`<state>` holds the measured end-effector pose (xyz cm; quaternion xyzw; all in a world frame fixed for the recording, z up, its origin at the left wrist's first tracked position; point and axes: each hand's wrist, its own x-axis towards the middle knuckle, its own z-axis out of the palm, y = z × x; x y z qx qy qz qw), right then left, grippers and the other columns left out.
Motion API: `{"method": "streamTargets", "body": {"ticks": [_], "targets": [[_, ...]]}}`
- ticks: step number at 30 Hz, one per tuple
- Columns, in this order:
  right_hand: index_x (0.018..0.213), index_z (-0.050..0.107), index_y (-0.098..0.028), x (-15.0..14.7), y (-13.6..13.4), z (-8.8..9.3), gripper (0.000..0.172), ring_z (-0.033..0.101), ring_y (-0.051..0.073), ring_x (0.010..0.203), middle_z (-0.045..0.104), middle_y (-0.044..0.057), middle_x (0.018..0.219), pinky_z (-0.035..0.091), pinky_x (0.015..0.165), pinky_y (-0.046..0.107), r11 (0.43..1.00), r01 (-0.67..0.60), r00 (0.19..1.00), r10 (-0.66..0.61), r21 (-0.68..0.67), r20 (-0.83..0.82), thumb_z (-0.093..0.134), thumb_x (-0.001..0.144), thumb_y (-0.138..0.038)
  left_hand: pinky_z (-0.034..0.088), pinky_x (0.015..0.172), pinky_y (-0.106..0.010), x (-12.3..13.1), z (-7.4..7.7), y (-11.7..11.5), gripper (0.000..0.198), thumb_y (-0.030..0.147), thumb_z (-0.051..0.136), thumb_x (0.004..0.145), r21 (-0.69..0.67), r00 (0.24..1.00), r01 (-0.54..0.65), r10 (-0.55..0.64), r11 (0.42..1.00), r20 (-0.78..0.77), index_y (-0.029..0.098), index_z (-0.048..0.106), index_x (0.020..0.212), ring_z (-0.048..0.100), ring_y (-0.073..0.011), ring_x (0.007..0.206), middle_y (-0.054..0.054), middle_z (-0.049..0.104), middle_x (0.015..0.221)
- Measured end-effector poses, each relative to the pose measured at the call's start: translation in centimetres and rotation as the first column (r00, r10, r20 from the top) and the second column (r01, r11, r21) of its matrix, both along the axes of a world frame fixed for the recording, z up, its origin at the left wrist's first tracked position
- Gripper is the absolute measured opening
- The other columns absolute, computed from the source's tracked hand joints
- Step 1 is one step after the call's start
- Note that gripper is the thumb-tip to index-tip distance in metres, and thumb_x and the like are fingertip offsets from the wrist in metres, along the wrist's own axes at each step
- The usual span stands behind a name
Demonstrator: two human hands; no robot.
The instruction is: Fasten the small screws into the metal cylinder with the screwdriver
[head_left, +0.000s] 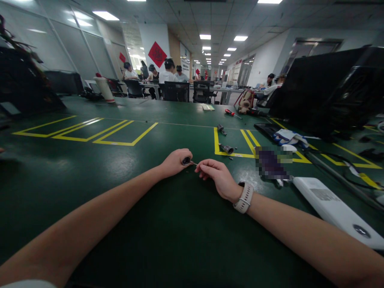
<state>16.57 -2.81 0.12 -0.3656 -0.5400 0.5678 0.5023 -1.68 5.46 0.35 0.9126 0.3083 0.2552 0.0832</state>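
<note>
My left hand (175,162) rests on the green table (90,172), fingers closed round a small dark metal cylinder (186,161) whose round end faces me. My right hand (216,176), with a white watch on the wrist, is closed in a pinch on a thin metal pin (194,163) that points into the cylinder's end. Both forearms lie on the table. A tiny dark speck lies on the mat just under the hands.
Two more small metal cylinders (226,149) (221,128) lie beyond the hands by yellow tape lines. A red-handled screwdriver (231,113) lies farther back. A white flat device (336,210), gloves (288,137) and cables sit at right. People sit at desks far behind.
</note>
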Motion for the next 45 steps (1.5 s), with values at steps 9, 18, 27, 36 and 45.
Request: {"method": "streamTargets", "body": {"ticks": [9, 18, 27, 36, 45], "targets": [[0.071, 0.065, -0.016, 0.16, 0.14, 0.33, 0.010, 0.053, 0.013, 0.063, 0.065, 0.003, 0.072, 0.038, 0.062, 0.028, 0.995, -0.013, 0.994, 0.002, -0.098, -0.113, 0.061, 0.072, -0.025, 0.036, 0.063, -0.026, -0.08, -0.09, 0.21, 0.018, 0.024, 0.055, 0.080, 0.026, 0.999, 0.016, -0.015, 1.000, -0.048, 0.017, 0.047, 0.066, 0.048, -0.0138, 0.064, 0.001, 0.048, 0.066], [0.067, 0.065, -0.016, 0.04, -0.03, 0.41, 0.010, 0.053, 0.012, 0.060, 0.065, 0.002, 0.067, 0.038, 0.059, 0.027, 0.996, 0.008, 0.991, -0.020, -0.084, -0.136, 0.060, 0.070, -0.024, 0.037, 0.064, -0.026, -0.07, -0.04, 0.15, 0.017, 0.025, 0.055, 0.081, 0.026, 0.999, 0.005, -0.004, 1.000, -0.050, 0.017, 0.048, 0.068, 0.048, -0.0134, 0.064, 0.001, 0.049, 0.067], [0.064, 0.064, -0.016, 0.01, -0.03, 0.03, 0.011, 0.052, 0.011, 0.056, 0.064, 0.001, 0.061, 0.038, 0.056, 0.025, 0.996, 0.087, 0.989, -0.088, -0.016, -0.122, 0.058, 0.069, -0.024, 0.037, 0.063, -0.025, 0.03, 0.17, -0.10, 0.016, 0.024, 0.055, 0.080, 0.015, 0.998, -0.017, 0.018, 1.000, -0.062, 0.017, 0.049, 0.067, 0.048, -0.0129, 0.064, 0.001, 0.050, 0.068], [0.061, 0.060, -0.017, 0.06, -0.02, -0.01, 0.012, 0.049, 0.011, 0.053, 0.058, -0.001, 0.055, 0.036, 0.053, 0.024, 0.987, 0.156, 0.987, -0.155, 0.036, -0.031, 0.054, 0.070, -0.022, 0.037, 0.063, -0.025, 0.07, 0.25, -0.10, 0.015, 0.024, 0.058, 0.080, 0.015, 0.995, -0.055, 0.056, 0.998, -0.077, 0.016, 0.050, 0.070, 0.049, -0.0132, 0.066, 0.001, 0.051, 0.071], [0.059, 0.057, -0.018, 0.39, -0.04, -0.27, 0.014, 0.045, 0.012, 0.054, 0.052, -0.003, 0.054, 0.033, 0.053, 0.025, 0.975, 0.200, 0.978, -0.205, 0.100, 0.041, 0.051, 0.072, -0.021, 0.037, 0.063, -0.027, -0.05, -0.02, 0.14, 0.011, 0.019, 0.060, 0.078, 0.033, 0.983, -0.176, 0.178, 0.984, -0.047, 0.017, 0.050, 0.073, 0.049, -0.0144, 0.068, 0.001, 0.051, 0.073]]}}
